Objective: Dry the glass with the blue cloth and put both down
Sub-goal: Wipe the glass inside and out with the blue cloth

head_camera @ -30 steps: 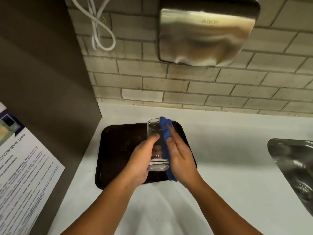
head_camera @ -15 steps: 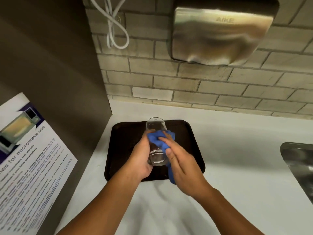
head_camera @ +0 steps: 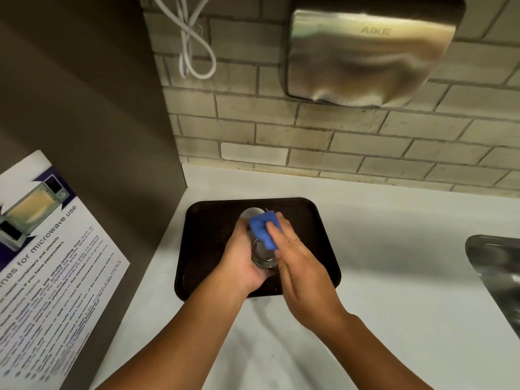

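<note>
White counter [head_camera: 380,277] by a brick wall. Left hand [head_camera: 242,260] fingers wrapped around the glass [head_camera: 263,256], held above the dark tray [head_camera: 208,249], mouth tipped away. Right hand [head_camera: 298,266] fingers press the blue cloth [head_camera: 263,229] on its upper side.

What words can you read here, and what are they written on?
"AIKE": on the shiny metal hand dryer on the brick wall.
"...nes for microwave use": heading on the white and purple paper notice at left, its start cut off.
The notice's smaller lines: too blurred to read.
</note>
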### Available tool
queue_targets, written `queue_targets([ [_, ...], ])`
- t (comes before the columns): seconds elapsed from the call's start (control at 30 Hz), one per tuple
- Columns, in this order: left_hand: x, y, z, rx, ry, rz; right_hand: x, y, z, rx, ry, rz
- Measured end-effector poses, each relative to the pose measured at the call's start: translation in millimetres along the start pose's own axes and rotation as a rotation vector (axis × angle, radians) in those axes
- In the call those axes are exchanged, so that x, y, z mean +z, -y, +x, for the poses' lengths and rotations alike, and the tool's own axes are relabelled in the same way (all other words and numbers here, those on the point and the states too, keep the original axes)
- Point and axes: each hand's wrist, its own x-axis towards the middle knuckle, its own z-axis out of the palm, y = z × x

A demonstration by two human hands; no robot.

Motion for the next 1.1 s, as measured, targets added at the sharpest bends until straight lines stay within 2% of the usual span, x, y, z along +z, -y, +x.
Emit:
queue_targets([
  [0.07, -1.9, 1.2, 2.1, 0.046, 0.026, 0.000, 2.0, -3.3, -3.1, -0.084, 0.017, -0.049],
  [0.17, -3.0, 0.7, 0.1, 0.026, -0.002, 0.011, -9.4, -5.8, 6.0, 0.061, -0.010, 0.204],
  [0.23, -2.5, -0.7, -0.4, 0.026, 0.006, 0.016, -12.0, -0.3, 10.3, 0.103, -0.006, 0.263],
  [0.37, -3.4, -2.9, -3.0, 0.121, 0.023, -0.024, -2.2, -3.3, 9.6, -0.085, 0.074, 0.025],
  [0.43, -2.7, -1.0, -9.4, 0.117, -0.043, 0.071, -3.9, -8.8, 13.5, 0.017, 0.049, 0.167],
  [0.53, 0.4, -1.9, -15.0, 0.130, -0.030, 0.059, -3.2, -6.9, 16.1, 0.216, 0.027, 0.449],
  [0.67, 1.0, -4.3, -18.7, 0.159, -0.034, -0.009, 6.9, -7.2, 18.2, 0.272, 0.030, 0.540],
  [0.9, 4.3, 9.2, -22.1, 0.194, -0.007, 0.169, 3.0, -22.0, 48.7, 0.503, -0.041, 0.827],
  [0.97, 4.2, 12.7, -22.7, 0.214, -0.016, 0.183, 4.2, -21.3, 52.5, 0.516, -0.034, 0.855],
  [1.1, 1.4, 8.7, -21.1, 0.316, -0.014, 0.282, 8.1, -20.2, 51.7, 0.435, -0.004, 0.706],
])
